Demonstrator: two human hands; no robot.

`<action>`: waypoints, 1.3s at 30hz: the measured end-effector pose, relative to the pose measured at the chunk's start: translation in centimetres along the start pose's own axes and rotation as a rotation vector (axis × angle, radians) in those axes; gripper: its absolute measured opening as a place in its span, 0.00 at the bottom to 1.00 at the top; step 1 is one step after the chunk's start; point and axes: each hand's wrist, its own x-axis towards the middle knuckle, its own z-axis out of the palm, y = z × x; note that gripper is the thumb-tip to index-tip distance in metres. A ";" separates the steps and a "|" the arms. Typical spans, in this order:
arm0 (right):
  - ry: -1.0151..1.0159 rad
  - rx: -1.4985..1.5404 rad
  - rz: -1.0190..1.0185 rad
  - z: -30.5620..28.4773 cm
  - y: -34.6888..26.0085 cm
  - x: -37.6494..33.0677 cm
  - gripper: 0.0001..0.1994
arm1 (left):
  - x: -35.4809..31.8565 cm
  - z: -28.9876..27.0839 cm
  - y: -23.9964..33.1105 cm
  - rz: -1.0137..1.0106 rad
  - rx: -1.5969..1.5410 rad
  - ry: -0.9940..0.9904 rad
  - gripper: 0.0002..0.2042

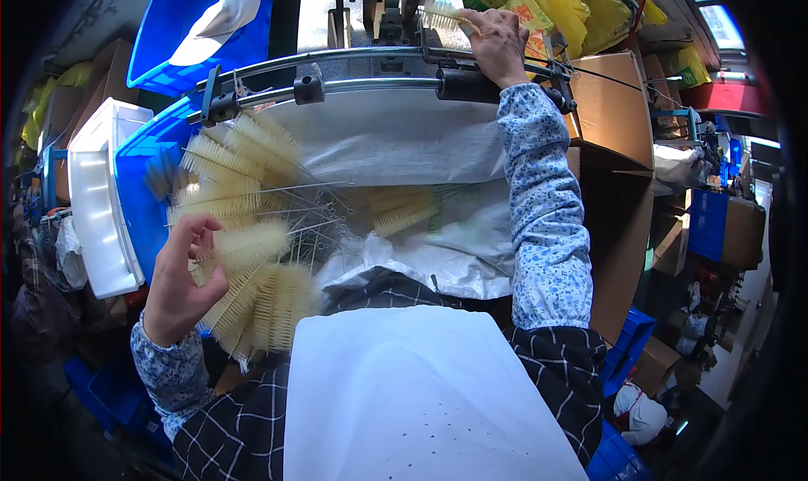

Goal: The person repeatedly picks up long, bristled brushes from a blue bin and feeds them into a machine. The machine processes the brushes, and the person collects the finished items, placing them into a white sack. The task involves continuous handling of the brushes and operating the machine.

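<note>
My right hand [500, 43] reaches far forward to the metal machine [389, 22]. Its fingers are closed on a pale-bristled bottle brush [441, 15] at the machine's right side. Lower left, my left hand [181, 281] has its fingers loosely curled and its thumb apart, with nothing seen in its grasp. Beside that hand lies a large heap of cream bottle brushes [244, 245], their twisted wire stems [316, 228] pointing mostly right toward the middle. Several more brushes [400, 207] rest on the white plastic sheet [396, 144] in front of me.
A curved metal rail [362, 85] with black fittings crosses ahead. Blue crates [160, 170], a white bin [99, 199] and a white cap [220, 22] stand at left. An open cardboard box [610, 102] is close to my right arm. Yellow bags [560, 14] lie behind the machine.
</note>
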 end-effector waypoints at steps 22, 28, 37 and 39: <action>-0.050 0.148 0.288 0.5 3.3 -2.1 0.21 | -0.6 -2.1 0.4 0.207 -0.341 0.386 0.18; -0.068 0.190 0.307 -0.4 -0.4 -1.2 0.18 | -0.8 -2.7 1.1 0.242 -0.341 0.344 0.18; -0.087 0.149 0.300 -0.6 -4.6 0.2 0.18 | -0.8 -2.9 2.1 0.247 -0.341 0.356 0.18; -0.076 0.179 0.290 -0.4 -6.3 0.8 0.18 | -0.7 -2.9 2.5 0.251 -0.338 0.348 0.18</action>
